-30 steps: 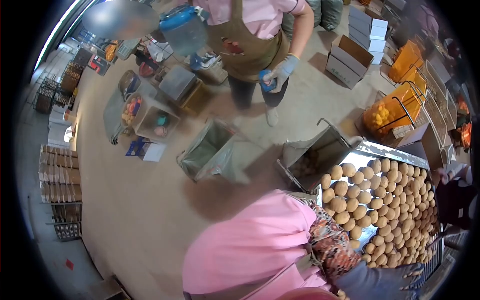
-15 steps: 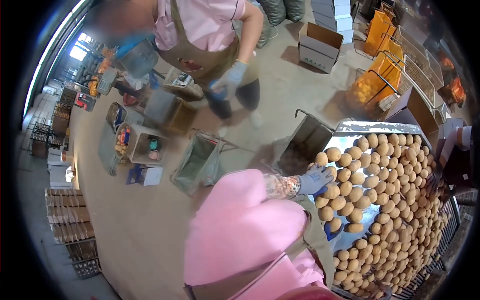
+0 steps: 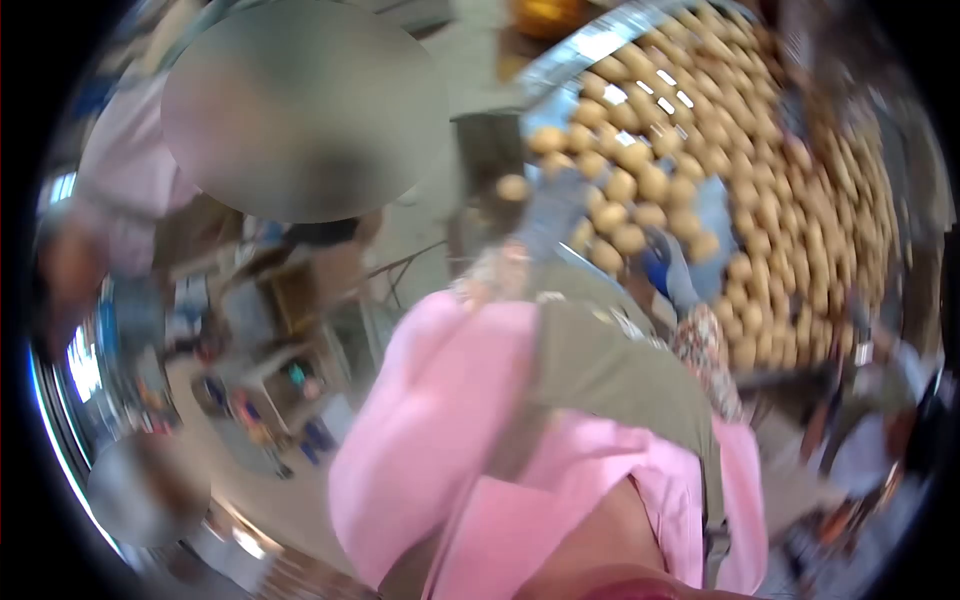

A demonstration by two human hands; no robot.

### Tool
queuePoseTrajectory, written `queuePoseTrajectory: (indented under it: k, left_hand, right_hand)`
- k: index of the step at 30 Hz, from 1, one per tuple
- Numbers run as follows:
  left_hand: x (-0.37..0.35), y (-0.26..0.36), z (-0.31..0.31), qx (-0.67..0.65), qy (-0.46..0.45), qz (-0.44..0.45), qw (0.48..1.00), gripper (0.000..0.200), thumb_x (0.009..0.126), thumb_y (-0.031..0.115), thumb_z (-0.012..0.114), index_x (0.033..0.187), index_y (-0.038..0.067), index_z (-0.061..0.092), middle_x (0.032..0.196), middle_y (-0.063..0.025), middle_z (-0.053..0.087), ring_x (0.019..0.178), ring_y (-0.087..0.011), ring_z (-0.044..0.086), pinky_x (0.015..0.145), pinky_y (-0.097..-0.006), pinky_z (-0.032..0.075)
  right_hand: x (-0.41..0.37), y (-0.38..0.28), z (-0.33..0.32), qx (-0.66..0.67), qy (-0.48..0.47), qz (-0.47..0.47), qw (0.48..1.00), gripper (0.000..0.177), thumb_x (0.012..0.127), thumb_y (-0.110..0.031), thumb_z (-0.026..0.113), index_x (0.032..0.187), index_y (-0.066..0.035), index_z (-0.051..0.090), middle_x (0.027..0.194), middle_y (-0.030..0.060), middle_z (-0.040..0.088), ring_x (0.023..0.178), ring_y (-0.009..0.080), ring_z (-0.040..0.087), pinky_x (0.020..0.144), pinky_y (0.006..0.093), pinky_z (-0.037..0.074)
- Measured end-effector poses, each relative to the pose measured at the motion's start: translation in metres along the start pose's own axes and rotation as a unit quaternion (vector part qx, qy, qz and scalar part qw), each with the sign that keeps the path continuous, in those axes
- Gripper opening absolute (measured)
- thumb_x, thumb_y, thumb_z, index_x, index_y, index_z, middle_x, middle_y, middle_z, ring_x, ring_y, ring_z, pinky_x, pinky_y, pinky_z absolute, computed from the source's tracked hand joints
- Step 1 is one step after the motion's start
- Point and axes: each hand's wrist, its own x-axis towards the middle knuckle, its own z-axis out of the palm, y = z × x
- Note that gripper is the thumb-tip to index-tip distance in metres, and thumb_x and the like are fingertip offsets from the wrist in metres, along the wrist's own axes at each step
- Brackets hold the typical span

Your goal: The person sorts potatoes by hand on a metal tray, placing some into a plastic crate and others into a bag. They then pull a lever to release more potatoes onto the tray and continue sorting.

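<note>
Round brown potatoes [image 3: 655, 185] cover a light-blue sorting table [image 3: 712, 215]. My left hand [image 3: 555, 205], in a grey glove, is over the table's left edge, beside the nearest potatoes. Its fingers are smeared by motion. Just left of it, one potato [image 3: 513, 187] shows apart from the others, in front of a dark open bin [image 3: 487, 150]. My right hand [image 3: 670, 265], in a grey and blue glove, is at the table's near side, close to several potatoes. Blur hides whether its fingers hold one.
The table's metal rim [image 3: 600, 42] runs along the far left side. On the left stands a co-worker in a pink top [image 3: 130, 165]. Boxes and containers [image 3: 285, 300] stand on the floor at left. Another person [image 3: 870, 410] is at the right, blurred.
The view has swung, bringing the table higher and more central. My right forearm and gloved hand now show more fully. A single potato now appears left of my left hand.
</note>
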Motion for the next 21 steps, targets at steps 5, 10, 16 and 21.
queuePoseTrajectory:
  k: [5,10,16,21]
  left_hand:
    - [-0.032,-0.012,-0.018,-0.166,0.115,-0.027,0.979,0.035,0.089,0.011,0.050,0.122,0.003,0.057,0.124,-0.0210,0.055,0.121,-0.0396,0.048,0.100,-0.0467,0.040]
    - [-0.005,-0.023,-0.023,-0.166,0.042,-0.053,0.984,0.041,0.088,0.028,0.061,0.126,0.012,0.058,0.135,-0.0142,0.052,0.121,-0.0336,0.050,0.101,-0.0468,0.039]
    - [-0.014,-0.021,-0.036,0.052,-0.098,-0.042,0.993,0.052,0.091,0.043,0.054,0.136,0.018,0.051,0.144,-0.0136,0.044,0.136,-0.0345,0.034,0.110,-0.0565,0.022]
    - [-0.052,-0.055,-0.025,-0.013,-0.090,-0.165,0.982,0.057,0.091,0.037,0.054,0.142,0.015,0.045,0.147,-0.0160,0.037,0.136,-0.0370,0.031,0.110,-0.0564,0.019]
  right_hand:
    - [-0.035,-0.044,0.005,0.300,-0.059,0.218,0.927,0.065,0.084,-0.019,0.069,0.139,-0.002,0.038,0.117,0.0105,0.056,0.102,0.0176,0.054,0.083,0.0358,0.047]
    - [0.003,-0.048,0.058,0.086,-0.056,0.162,0.981,0.070,0.078,-0.044,0.067,0.131,-0.003,0.046,0.121,0.0192,0.055,0.111,0.0341,0.053,0.096,0.0416,0.041]
    - [-0.008,-0.042,0.028,0.260,-0.049,0.129,0.956,0.047,0.092,-0.028,0.057,0.134,-0.009,0.049,0.122,0.0189,0.058,0.116,0.0268,0.055,0.098,0.0360,0.042]
    - [-0.036,-0.022,-0.042,-0.162,0.246,0.180,0.939,0.054,0.082,-0.020,0.068,0.133,-0.016,0.052,0.133,0.0229,0.051,0.124,0.0330,0.050,0.103,0.0389,0.041]
